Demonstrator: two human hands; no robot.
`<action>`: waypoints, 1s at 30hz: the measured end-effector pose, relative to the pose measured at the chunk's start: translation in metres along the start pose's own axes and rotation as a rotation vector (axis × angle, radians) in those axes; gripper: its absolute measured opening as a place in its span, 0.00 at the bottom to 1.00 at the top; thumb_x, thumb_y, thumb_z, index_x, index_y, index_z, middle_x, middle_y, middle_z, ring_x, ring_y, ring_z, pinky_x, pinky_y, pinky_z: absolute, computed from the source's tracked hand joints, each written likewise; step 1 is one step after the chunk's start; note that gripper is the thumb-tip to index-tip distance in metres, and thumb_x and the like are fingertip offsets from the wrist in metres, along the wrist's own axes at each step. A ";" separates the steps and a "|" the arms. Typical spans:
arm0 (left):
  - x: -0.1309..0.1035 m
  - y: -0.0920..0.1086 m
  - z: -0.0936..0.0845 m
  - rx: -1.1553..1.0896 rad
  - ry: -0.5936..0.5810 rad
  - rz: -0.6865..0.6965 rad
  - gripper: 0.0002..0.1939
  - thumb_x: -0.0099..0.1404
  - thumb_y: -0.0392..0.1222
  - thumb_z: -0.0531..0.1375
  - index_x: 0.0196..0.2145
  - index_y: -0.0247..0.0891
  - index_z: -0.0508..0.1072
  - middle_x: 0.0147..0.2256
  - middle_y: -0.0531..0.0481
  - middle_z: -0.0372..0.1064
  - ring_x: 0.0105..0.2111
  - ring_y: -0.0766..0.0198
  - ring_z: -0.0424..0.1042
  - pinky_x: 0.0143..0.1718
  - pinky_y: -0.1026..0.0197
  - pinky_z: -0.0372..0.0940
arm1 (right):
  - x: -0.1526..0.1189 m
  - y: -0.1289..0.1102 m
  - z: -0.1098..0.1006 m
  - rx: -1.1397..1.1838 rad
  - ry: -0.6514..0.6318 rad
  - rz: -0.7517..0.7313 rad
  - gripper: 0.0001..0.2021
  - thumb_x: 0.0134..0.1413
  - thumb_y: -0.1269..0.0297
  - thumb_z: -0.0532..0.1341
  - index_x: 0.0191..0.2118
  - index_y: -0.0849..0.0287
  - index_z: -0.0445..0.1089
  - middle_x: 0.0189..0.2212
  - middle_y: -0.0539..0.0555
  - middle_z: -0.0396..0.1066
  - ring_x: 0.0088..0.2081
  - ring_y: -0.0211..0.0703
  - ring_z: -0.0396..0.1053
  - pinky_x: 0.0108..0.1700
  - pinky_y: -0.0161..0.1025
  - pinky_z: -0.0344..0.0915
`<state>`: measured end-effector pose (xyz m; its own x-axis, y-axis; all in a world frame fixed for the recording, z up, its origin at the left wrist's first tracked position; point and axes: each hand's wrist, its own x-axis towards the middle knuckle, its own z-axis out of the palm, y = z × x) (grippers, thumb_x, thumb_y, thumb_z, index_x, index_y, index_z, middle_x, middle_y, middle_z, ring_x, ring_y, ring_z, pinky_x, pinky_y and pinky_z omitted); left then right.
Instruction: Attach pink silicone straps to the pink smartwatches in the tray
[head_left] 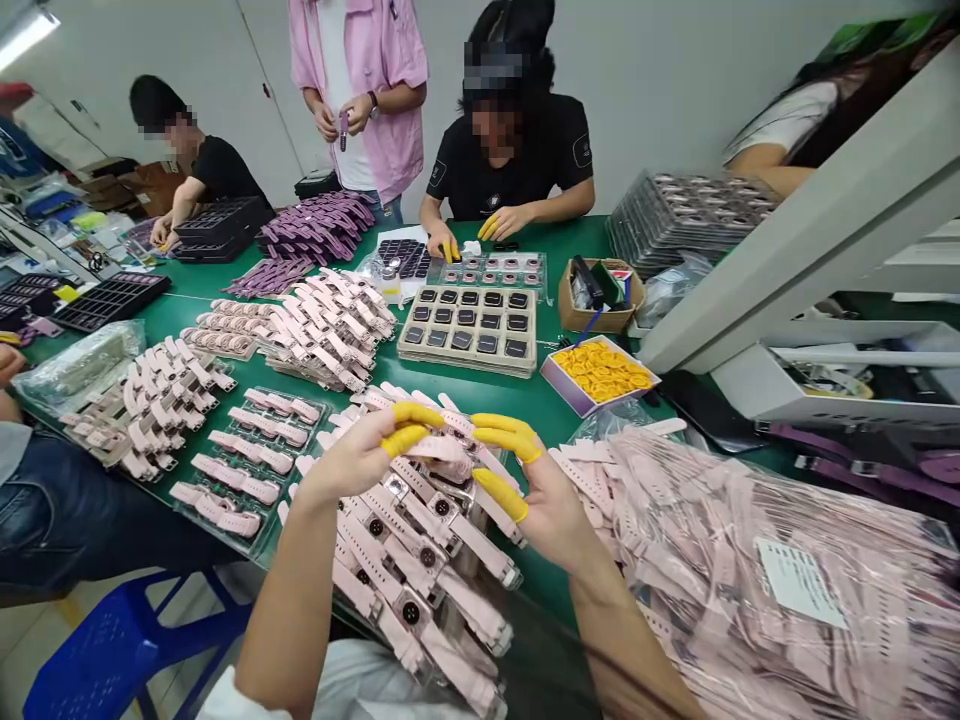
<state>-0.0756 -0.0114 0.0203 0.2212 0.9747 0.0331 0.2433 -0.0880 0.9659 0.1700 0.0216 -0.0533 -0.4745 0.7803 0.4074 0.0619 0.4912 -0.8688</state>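
Observation:
My left hand (360, 455), with yellow finger cots on its fingertips, pinches a pale pink smartwatch strap (442, 452) above the pile. My right hand (551, 500), also in yellow finger cots, is at the strap's right end. Its thumb and fingers are apart, with a gap between them; whether they touch the strap is unclear. Beneath both hands lies a stack of pink smartwatches (411, 612) in clear trays, several with their round black sensor backs facing up. A single tray of pink watches (236, 485) lies left of my left forearm.
Bagged pink straps (720, 540) fill the right side. Beyond my hands are a box of yellow finger cots (600, 372), a beige tray of dark watch faces (466, 335) and purple straps (315, 225). Co-workers (517, 150) sit and stand opposite. A blue stool (127, 640) is lower left.

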 end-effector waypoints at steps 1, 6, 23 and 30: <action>-0.002 -0.005 -0.011 0.073 0.015 0.012 0.16 0.74 0.51 0.59 0.48 0.37 0.78 0.47 0.41 0.77 0.48 0.56 0.75 0.50 0.56 0.69 | -0.001 -0.006 -0.002 -0.061 -0.039 0.030 0.12 0.70 0.59 0.60 0.55 0.49 0.69 0.56 0.57 0.71 0.58 0.53 0.70 0.61 0.53 0.67; 0.002 -0.044 -0.048 0.188 0.045 -0.012 0.15 0.73 0.49 0.59 0.44 0.35 0.80 0.44 0.41 0.80 0.44 0.55 0.77 0.47 0.55 0.72 | -0.009 -0.030 0.007 -0.419 -0.546 0.158 0.07 0.70 0.60 0.59 0.44 0.56 0.71 0.42 0.58 0.76 0.45 0.55 0.75 0.47 0.50 0.71; 0.024 -0.078 -0.034 0.374 -0.274 -0.100 0.15 0.72 0.48 0.58 0.44 0.36 0.79 0.44 0.44 0.81 0.44 0.56 0.78 0.48 0.57 0.71 | -0.009 -0.031 0.021 -0.507 -0.761 0.215 0.10 0.70 0.58 0.58 0.37 0.56 0.66 0.39 0.57 0.73 0.42 0.55 0.72 0.42 0.46 0.65; -0.011 -0.057 -0.058 0.760 0.018 -0.158 0.18 0.75 0.43 0.51 0.56 0.39 0.74 0.53 0.42 0.75 0.53 0.53 0.72 0.57 0.53 0.66 | -0.010 -0.026 0.017 -0.473 -0.754 0.232 0.10 0.70 0.56 0.57 0.38 0.55 0.66 0.39 0.56 0.73 0.41 0.54 0.72 0.42 0.45 0.65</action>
<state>-0.1464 -0.0052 -0.0205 0.1165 0.9900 -0.0800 0.8529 -0.0585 0.5188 0.1583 -0.0051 -0.0395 -0.8417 0.5022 -0.1985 0.5015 0.5904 -0.6324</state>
